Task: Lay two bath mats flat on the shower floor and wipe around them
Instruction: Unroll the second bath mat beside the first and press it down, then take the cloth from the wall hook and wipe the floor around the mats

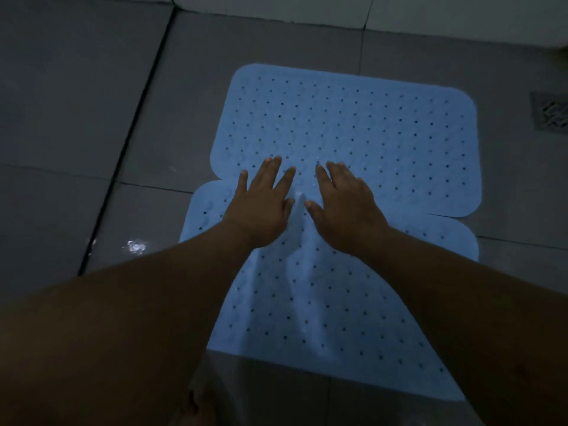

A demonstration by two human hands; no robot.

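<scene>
Both palms down on the blue mats, dim light.

I see my left hand (261,204) and right hand (344,207) spread flat, fingers apart, gripping nothing, pressing where the far mat (368,124) overlaps the near mat (322,318) on the grey shower floor (92,103). Drain grate (550,113) at right. No legible writing.
</scene>
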